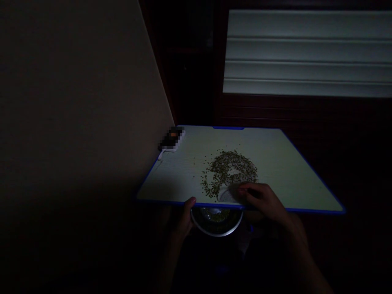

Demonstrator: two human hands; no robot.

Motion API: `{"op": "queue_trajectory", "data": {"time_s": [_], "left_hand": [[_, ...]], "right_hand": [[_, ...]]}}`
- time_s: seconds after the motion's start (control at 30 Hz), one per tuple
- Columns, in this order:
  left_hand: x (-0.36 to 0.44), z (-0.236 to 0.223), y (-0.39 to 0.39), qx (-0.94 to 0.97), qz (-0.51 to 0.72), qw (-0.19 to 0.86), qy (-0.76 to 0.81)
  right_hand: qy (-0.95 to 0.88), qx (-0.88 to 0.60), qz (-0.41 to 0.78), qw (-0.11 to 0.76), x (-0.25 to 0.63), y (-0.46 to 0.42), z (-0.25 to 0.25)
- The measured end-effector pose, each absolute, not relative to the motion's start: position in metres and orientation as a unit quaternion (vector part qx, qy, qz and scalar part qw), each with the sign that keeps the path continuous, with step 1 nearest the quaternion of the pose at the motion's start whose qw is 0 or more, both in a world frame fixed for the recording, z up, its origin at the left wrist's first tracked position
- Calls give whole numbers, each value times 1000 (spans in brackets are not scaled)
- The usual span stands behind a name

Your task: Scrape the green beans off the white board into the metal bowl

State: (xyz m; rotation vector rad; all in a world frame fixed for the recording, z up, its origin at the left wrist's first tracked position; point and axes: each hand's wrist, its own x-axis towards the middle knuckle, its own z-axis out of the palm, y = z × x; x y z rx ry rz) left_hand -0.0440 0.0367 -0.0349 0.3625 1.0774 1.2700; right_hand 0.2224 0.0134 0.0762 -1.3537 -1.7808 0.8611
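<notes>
Many small greenish-brown grains, like mung beans (234, 163), lie scattered in a rough ring on a pale tabletop with a blue rim (294, 175). My right hand (260, 198) hovers over the front part of the pile, its fingertips pinched together; whatever they hold is too dark to make out. Beside those fingertips is a pale rounded patch (228, 195), whose nature I cannot tell. Below the front edge, a metal bowl (218, 234) contains some grains. My left hand (185, 218) is closed at the bowl's left side, its thumb overlapping the table's blue edge.
At the table's far left corner lies a phone-like device (173, 139) with a blurred screen and a white cable (161, 154). A plain wall (92, 81) rises on the left. Behind stands dark wooden furniture with a pale slatted panel (306, 53). The room is very dim.
</notes>
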Motion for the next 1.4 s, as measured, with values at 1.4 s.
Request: {"op": "queue_trajectory", "data": {"time_s": [1.4], "left_hand": [[-42,-31,36,161,551,665,477]], "right_hand": [[-687,-534,332,364,222,13,77]]}}
